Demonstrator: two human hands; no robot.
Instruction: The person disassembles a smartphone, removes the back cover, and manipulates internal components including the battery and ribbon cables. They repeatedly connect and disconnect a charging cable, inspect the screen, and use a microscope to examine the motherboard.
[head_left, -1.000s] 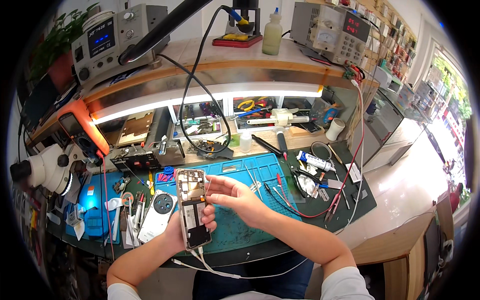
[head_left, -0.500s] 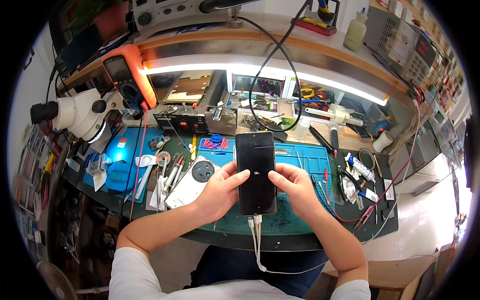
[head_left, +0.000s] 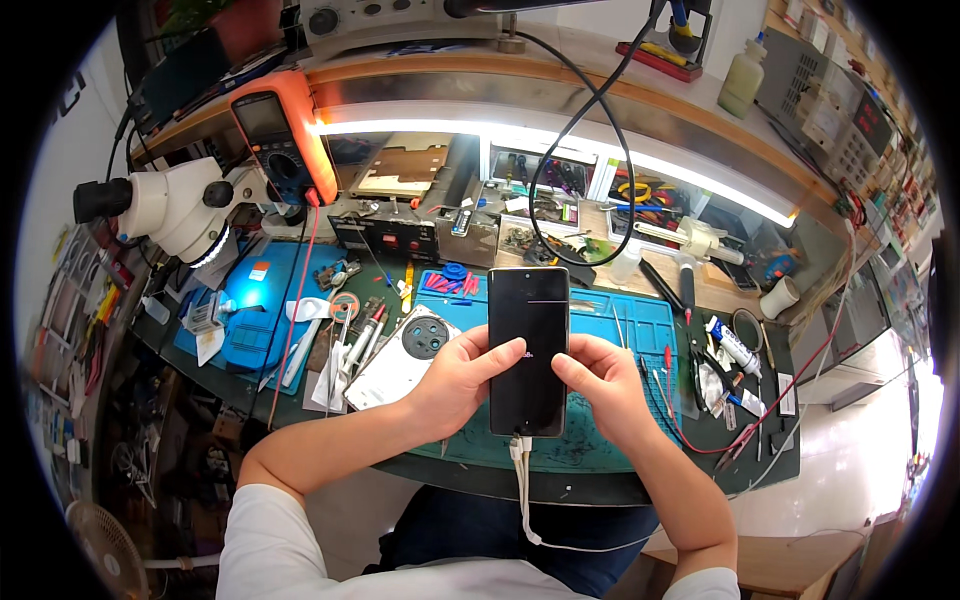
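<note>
Between my two hands a black smartphone stands upright, its dark screen facing me with a faint thin line near the top and a small mark in the middle. My left hand grips its left edge, thumb lying on the glass. On the right edge my right hand holds it too, thumb at the side of the screen. A white charging cable is plugged into the phone's lower end and hangs down over the bench edge. Left of the phone lies a white phone back cover with a round dark camera ring.
A blue-green work mat covers the bench. At left stand a white microscope and an orange multimeter with leads trailing down. Tweezers, a white tube and small tools lie right. A black cable loop hangs behind the phone.
The view has shifted, so the bench appears farther right and slightly lower. Both hands still hold the phone; my right thumb has slid outward toward its edge. The loose cable plug beside the phone no longer shows separately.
</note>
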